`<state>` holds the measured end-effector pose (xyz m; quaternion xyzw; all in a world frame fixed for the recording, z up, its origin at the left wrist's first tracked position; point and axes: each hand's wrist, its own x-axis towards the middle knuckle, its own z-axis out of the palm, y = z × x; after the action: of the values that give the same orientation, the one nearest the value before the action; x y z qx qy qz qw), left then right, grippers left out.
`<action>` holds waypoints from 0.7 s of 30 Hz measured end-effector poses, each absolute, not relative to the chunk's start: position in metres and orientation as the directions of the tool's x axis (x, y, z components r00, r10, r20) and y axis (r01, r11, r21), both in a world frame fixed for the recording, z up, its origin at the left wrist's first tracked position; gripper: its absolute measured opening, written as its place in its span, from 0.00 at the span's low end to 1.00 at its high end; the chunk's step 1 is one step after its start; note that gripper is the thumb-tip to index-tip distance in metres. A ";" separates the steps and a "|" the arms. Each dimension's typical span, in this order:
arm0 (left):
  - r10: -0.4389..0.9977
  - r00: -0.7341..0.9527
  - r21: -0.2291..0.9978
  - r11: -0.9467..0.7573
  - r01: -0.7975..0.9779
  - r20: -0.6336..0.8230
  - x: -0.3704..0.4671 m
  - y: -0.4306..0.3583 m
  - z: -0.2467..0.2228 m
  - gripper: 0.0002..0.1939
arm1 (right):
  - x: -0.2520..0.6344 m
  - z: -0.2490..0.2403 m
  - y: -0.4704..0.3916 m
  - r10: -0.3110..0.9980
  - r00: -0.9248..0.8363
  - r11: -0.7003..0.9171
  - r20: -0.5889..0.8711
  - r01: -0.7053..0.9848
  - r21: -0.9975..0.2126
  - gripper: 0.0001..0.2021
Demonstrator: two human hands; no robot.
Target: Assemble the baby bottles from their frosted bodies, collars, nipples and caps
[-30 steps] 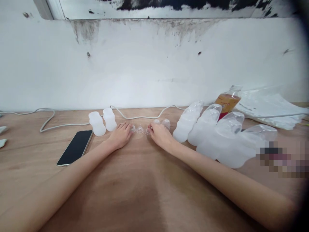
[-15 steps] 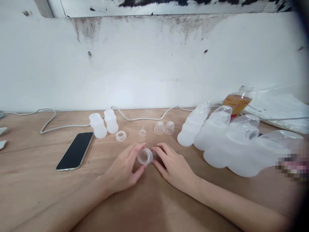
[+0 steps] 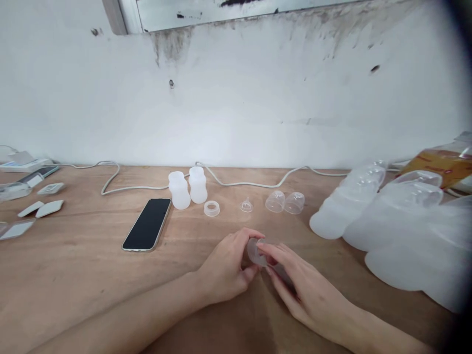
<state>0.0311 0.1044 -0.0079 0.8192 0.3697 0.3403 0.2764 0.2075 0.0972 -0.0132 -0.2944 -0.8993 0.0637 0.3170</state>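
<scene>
1. Clear plastic: in the head view, the ring (image 3: 254, 253) is between the two hands, above the near middle of the bench (image 3: 92, 280).
2. The left hand (image 3: 226, 268) is partly curled, its fingers and thumb pinching the ring's left side.
3. The right hand (image 3: 313, 290) is half closed, its fingertips at the ring's right side. Whether it also grips a small part there cannot be told, as the fingers hide it.
4. The ring could slip or tip, I judge, if the fingers press unevenly on its smooth, curved wall. The covering fingers could also mask a crooked fit.
5. A forward sweep could knock the small teat (image 3: 246, 205) or the two domes (image 3: 275, 202), which sit just beyond the hands; they look light. The loose ring (image 3: 211, 213) lies further left, by the two white bottles (image 3: 179, 190).
6. The bottles stand upright, close together, with the cable (image 3: 250, 185) running behind, so a snag on it might topple them.
7. Leftward, the phone (image 3: 147, 224) bounds the room beyond the left wrist. Rightward, the cloudy bundle (image 3: 342, 206) crowds the right forearm's far side. The wall (image 3: 221, 98) closes the back, leaving the easiest movement low and toward the person.
</scene>
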 end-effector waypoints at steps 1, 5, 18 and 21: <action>0.784 0.500 0.705 -0.586 0.400 0.368 0.031 0.105 -0.008 0.24 | 0.207 -0.013 0.097 0.564 -0.641 0.823 0.521 0.490 -0.288 0.20; 0.731 0.533 0.670 -0.651 0.357 0.427 0.030 0.104 -0.009 0.28 | 0.205 -0.009 0.096 0.577 -0.666 0.813 0.472 0.524 -0.254 0.17; 0.630 0.604 0.435 -0.776 0.457 0.489 0.031 0.098 -0.008 0.28 | 0.192 -0.007 0.089 0.388 -0.714 0.848 0.582 0.525 0.079 0.12; 0.618 0.583 0.388 -0.786 0.481 0.527 0.032 0.096 -0.008 0.28 | 0.194 -0.008 0.089 0.423 -0.604 0.848 0.676 0.526 -0.061 0.11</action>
<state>0.0316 0.0959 -0.0084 0.8839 0.3108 0.3343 0.1021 0.1939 0.0893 -0.0084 -0.2659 -0.8925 -0.0723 0.3571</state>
